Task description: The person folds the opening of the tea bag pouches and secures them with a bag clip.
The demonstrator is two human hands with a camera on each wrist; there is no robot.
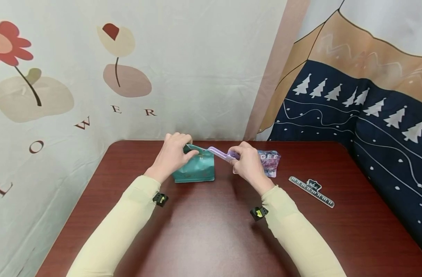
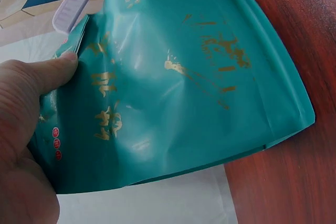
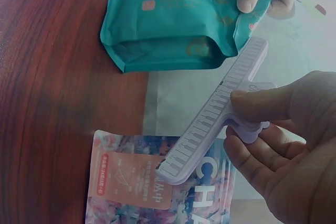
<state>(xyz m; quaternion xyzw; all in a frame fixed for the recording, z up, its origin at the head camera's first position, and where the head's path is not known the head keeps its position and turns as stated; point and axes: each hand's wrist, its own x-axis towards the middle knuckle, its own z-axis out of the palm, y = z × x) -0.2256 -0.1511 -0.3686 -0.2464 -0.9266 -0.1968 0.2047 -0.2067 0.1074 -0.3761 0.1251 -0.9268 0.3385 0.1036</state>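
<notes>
A teal bag point(image 1: 198, 171) with gold lettering stands near the table's back edge, its top folded over. My left hand point(image 1: 174, 156) grips that fold at the left end, with the thumb point(image 2: 60, 72) pressed on the near side. In my right hand point(image 1: 249, 164) is a lavender clip point(image 3: 210, 114) with a piano-key pattern, its handles pinched between thumb and fingers. The clip's far end reaches the right end of the bag's fold, and in the right wrist view it overlaps the fold's corner.
Behind the right hand lies a purple-blue patterned pouch point(image 1: 271, 163), partly hidden by it. Farther right, a dark piano-key clip point(image 1: 312, 191) rests on the reddish-brown table point(image 1: 204, 231). Printed cloth point(image 1: 211, 69) hangs along the back and right side.
</notes>
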